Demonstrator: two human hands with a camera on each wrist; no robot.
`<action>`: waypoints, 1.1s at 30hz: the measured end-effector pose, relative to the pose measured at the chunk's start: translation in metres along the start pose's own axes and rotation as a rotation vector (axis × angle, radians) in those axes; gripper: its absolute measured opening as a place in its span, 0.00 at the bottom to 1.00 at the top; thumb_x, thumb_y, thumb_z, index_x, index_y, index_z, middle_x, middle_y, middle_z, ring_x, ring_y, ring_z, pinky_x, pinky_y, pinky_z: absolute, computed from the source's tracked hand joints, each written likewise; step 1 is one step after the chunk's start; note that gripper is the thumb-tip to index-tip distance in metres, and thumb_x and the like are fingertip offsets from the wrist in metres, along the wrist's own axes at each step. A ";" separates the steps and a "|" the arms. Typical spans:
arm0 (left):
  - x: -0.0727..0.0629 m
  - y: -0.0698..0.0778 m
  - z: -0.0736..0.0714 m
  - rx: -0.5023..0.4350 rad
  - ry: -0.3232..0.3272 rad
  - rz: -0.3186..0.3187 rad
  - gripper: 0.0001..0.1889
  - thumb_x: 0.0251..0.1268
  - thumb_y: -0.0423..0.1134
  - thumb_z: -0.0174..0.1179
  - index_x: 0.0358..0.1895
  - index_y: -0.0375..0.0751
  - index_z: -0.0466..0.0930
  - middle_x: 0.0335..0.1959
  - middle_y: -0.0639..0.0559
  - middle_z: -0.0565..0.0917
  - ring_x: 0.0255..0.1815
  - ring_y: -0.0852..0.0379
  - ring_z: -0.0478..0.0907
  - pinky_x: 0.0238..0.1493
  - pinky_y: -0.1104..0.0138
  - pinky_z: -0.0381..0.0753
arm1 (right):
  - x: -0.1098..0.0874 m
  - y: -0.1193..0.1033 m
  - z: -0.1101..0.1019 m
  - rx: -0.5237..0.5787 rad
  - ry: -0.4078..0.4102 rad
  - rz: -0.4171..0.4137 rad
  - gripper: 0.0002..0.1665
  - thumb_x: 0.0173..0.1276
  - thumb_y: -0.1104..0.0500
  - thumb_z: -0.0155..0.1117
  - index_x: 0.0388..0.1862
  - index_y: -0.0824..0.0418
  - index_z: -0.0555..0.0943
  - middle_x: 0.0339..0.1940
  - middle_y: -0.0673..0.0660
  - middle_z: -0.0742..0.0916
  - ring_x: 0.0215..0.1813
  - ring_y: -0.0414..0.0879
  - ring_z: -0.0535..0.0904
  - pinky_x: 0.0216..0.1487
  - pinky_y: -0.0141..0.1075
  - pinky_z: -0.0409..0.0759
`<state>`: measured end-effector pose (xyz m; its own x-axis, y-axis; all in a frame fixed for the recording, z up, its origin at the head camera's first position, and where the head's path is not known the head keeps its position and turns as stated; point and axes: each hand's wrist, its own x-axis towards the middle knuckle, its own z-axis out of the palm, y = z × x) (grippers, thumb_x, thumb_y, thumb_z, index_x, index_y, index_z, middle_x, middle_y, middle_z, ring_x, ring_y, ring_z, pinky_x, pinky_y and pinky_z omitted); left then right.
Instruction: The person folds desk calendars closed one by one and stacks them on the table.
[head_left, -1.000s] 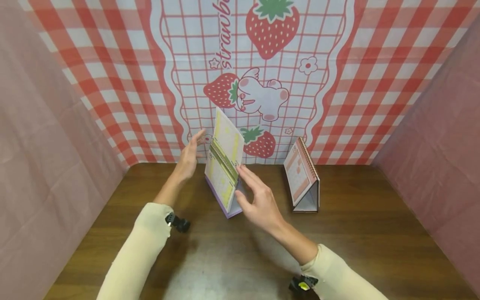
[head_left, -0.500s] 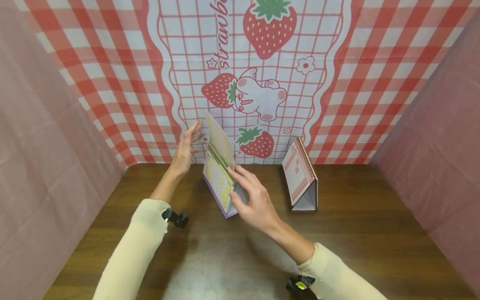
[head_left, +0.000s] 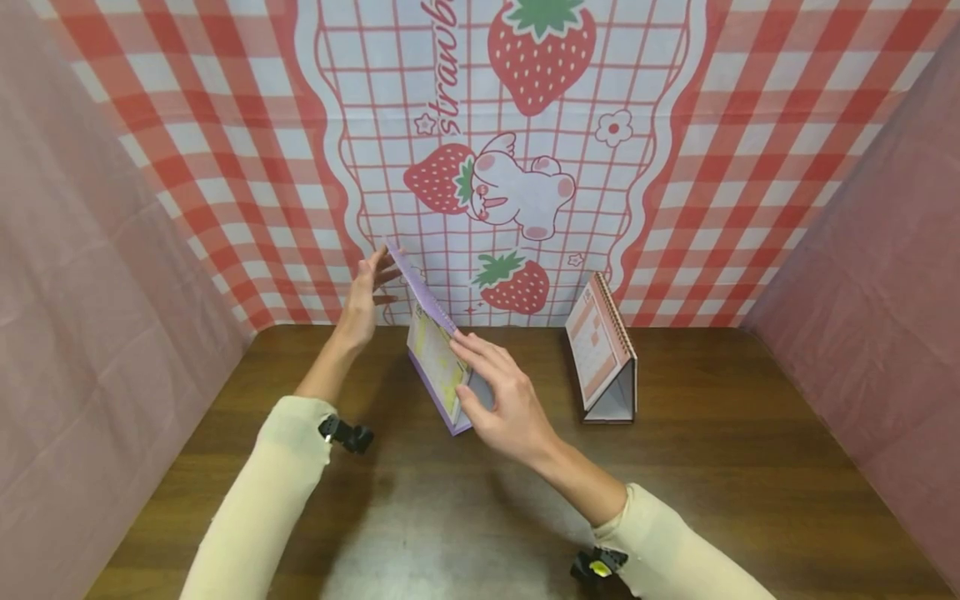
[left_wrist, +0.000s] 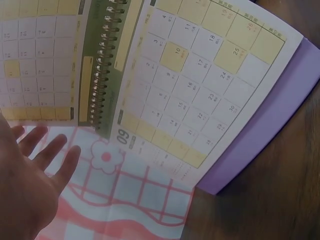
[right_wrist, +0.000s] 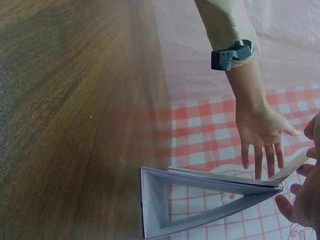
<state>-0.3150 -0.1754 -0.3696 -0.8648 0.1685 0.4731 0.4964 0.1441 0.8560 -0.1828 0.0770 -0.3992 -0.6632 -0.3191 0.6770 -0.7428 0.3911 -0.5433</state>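
Note:
A purple-based spiral desk calendar (head_left: pixel 435 362) stands on the table, its front page a yellow-and-white month grid marked 09 in the left wrist view. Above the spiral binding (left_wrist: pixel 102 65) a turned-up leaf (head_left: pixel 420 287) tilts leftward, showing its purple side to the head camera. My left hand (head_left: pixel 360 310), fingers spread and nearly straight, is beside that leaf; whether it touches is hard to tell. The fingers of my right hand (head_left: pixel 510 400) extend to the binding's near end, touching or almost touching the leaf's corner, with the thumb lower by the calendar's side.
A pink spiral desk calendar (head_left: pixel 602 354) stands to the right on the brown wooden table (head_left: pixel 735 433). Red checked strawberry cloth (head_left: pixel 697 208) hangs behind, and pink curtains (head_left: pixel 862 317) flank both sides.
The raised leaf has swung leftward and down toward my left hand, turning from its yellow grid side to its purple side. My left hand moved slightly left; my right fingers followed slightly left.

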 end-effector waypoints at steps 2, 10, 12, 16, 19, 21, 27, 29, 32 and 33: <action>-0.001 0.000 -0.003 0.002 0.003 -0.006 0.42 0.91 0.56 0.11 0.93 0.36 0.50 0.89 0.30 0.66 0.87 0.25 0.67 0.77 0.29 0.74 | 0.000 -0.001 0.000 -0.003 -0.006 0.004 0.34 0.72 0.67 0.71 0.77 0.67 0.81 0.82 0.67 0.83 0.83 0.68 0.77 0.86 0.64 0.75; -0.007 -0.001 -0.019 0.046 0.057 -0.028 0.41 0.92 0.54 0.11 0.92 0.34 0.54 0.85 0.27 0.72 0.80 0.26 0.73 0.61 0.59 0.80 | -0.001 -0.002 0.000 -0.020 -0.032 0.037 0.31 0.73 0.64 0.71 0.75 0.63 0.85 0.81 0.63 0.84 0.89 0.72 0.70 0.80 0.84 0.68; -0.008 -0.003 -0.023 0.047 0.071 -0.034 0.41 0.92 0.54 0.11 0.91 0.33 0.56 0.84 0.26 0.73 0.78 0.31 0.75 0.59 0.62 0.81 | -0.002 -0.003 0.000 -0.022 -0.046 0.051 0.30 0.73 0.64 0.71 0.75 0.62 0.85 0.82 0.62 0.84 0.90 0.73 0.68 0.78 0.87 0.67; -0.015 -0.008 -0.030 0.031 0.098 -0.064 0.43 0.92 0.54 0.10 0.88 0.29 0.60 0.81 0.24 0.76 0.70 0.55 0.82 0.53 0.71 0.83 | -0.003 -0.005 0.002 -0.027 -0.081 0.079 0.29 0.74 0.63 0.71 0.74 0.61 0.86 0.83 0.63 0.82 0.91 0.73 0.65 0.78 0.88 0.64; -0.021 -0.012 -0.036 -0.013 0.117 -0.089 0.45 0.92 0.56 0.10 0.85 0.27 0.64 0.70 0.34 0.87 0.60 0.70 0.82 0.52 0.73 0.83 | -0.005 -0.005 0.003 -0.029 -0.110 0.087 0.29 0.75 0.63 0.71 0.73 0.63 0.86 0.84 0.63 0.82 0.92 0.74 0.62 0.82 0.84 0.64; -0.025 -0.016 -0.040 -0.044 0.120 -0.087 0.46 0.92 0.59 0.12 0.83 0.25 0.65 0.60 0.47 0.89 0.55 0.72 0.82 0.52 0.73 0.83 | -0.005 -0.005 0.005 -0.024 -0.127 0.085 0.29 0.74 0.62 0.71 0.73 0.64 0.86 0.84 0.64 0.81 0.93 0.75 0.59 0.84 0.82 0.63; -0.030 -0.044 -0.052 -0.096 0.113 0.041 0.50 0.90 0.73 0.29 0.76 0.27 0.76 0.53 0.59 0.90 0.54 0.67 0.84 0.59 0.71 0.80 | -0.010 -0.003 0.008 -0.013 -0.148 0.076 0.29 0.73 0.62 0.71 0.72 0.65 0.87 0.85 0.65 0.80 0.93 0.80 0.53 0.84 0.84 0.60; -0.031 -0.050 -0.054 -0.088 0.119 0.073 0.49 0.89 0.74 0.32 0.74 0.31 0.80 0.56 0.53 0.92 0.57 0.67 0.83 0.66 0.68 0.76 | -0.011 -0.002 0.009 -0.018 -0.147 0.074 0.28 0.73 0.62 0.71 0.72 0.65 0.87 0.85 0.65 0.79 0.93 0.81 0.53 0.83 0.85 0.60; -0.035 -0.052 -0.054 -0.075 0.148 0.064 0.48 0.90 0.73 0.30 0.71 0.31 0.83 0.54 0.58 0.93 0.55 0.67 0.84 0.67 0.67 0.75 | -0.013 -0.001 0.009 -0.025 -0.157 0.065 0.29 0.73 0.61 0.71 0.72 0.64 0.87 0.86 0.66 0.78 0.92 0.83 0.53 0.81 0.86 0.60; -0.036 -0.052 -0.053 -0.076 0.159 0.053 0.49 0.90 0.73 0.29 0.70 0.29 0.83 0.52 0.63 0.93 0.54 0.67 0.85 0.65 0.69 0.77 | -0.013 0.000 0.009 -0.029 -0.163 0.058 0.29 0.73 0.61 0.72 0.72 0.64 0.87 0.87 0.66 0.78 0.92 0.83 0.53 0.81 0.86 0.60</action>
<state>-0.3136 -0.2406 -0.4198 -0.8415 0.0168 0.5400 0.5398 0.0644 0.8393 -0.1744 0.0729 -0.4128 -0.7129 -0.4300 0.5540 -0.7012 0.4370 -0.5633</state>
